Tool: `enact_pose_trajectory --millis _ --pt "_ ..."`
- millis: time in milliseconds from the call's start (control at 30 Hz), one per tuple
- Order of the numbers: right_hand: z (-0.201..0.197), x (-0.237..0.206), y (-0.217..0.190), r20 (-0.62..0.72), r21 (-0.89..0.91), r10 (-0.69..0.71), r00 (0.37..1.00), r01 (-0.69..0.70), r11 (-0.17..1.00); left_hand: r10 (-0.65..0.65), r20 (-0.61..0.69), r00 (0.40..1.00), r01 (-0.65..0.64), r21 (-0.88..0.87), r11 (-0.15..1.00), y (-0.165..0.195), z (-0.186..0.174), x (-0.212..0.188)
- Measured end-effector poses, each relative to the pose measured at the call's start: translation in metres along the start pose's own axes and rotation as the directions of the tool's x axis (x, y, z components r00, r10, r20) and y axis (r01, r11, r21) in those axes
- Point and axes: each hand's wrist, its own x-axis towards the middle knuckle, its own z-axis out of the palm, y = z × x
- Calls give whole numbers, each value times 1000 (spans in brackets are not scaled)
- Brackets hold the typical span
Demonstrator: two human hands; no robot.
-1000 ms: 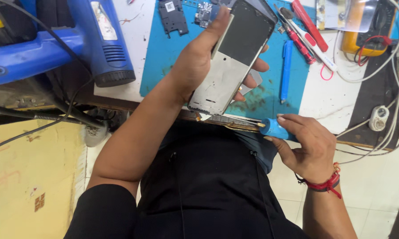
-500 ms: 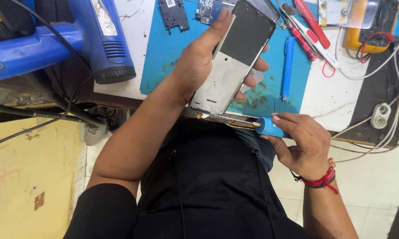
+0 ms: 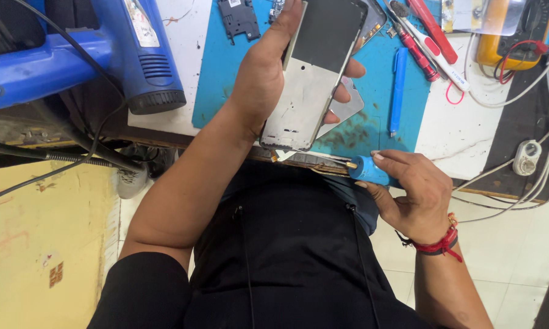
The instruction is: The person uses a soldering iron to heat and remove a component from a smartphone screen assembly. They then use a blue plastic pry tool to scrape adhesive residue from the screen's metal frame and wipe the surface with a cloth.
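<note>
The left hand (image 3: 268, 85) is clamped around an opened phone frame (image 3: 314, 76), thumb along one long edge and fingers (image 3: 347, 68) curling round the other from behind, so the bare metal inner face with its dark upper panel faces up. The frame hangs above the blue mat (image 3: 372, 103) on the worktop (image 3: 463, 134), tilted slightly, with its lower end pointing toward the person's body.

The right hand (image 3: 417, 195) sits lower and apart from the left, closed around the blue handle of a screwdriver (image 3: 369, 170). Its brass collar and thin shaft point toward the lower corner of the phone frame, and the tip comes close to that corner; whether it touches cannot be told. A red thread band (image 3: 442, 244) circles the right wrist.

Beyond the left hand lies a small black phone part (image 3: 239, 18) on the mat. Out past the right hand lie a blue pen-shaped tool (image 3: 397, 85) and red-handled tools (image 3: 430, 30), with a yellow meter (image 3: 500, 42) further off. Far out beside the left forearm rests a blue heat gun (image 3: 103, 55).
</note>
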Motion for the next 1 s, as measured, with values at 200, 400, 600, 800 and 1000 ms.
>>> enact_pose_trajectory --millis 200,400,600,800,1000 --pt "0 1 0 0 6 -10 1000 10 1000 56 19 998 -55 -17 998 -4 -4 2" --pt "1 1 2 1 19 -15 1000 15 1000 55 15 998 -54 -28 998 -10 -7 2" --pt "2 1 2 5 30 -15 1000 15 999 43 23 999 -41 -96 995 -12 -8 3" --pt "2 1 2 11 39 -15 1000 15 999 47 1 999 -47 -78 996 -13 -7 2" --pt "4 2 2 15 49 -2 1000 1 999 56 15 998 -54 -98 994 -15 -6 3"
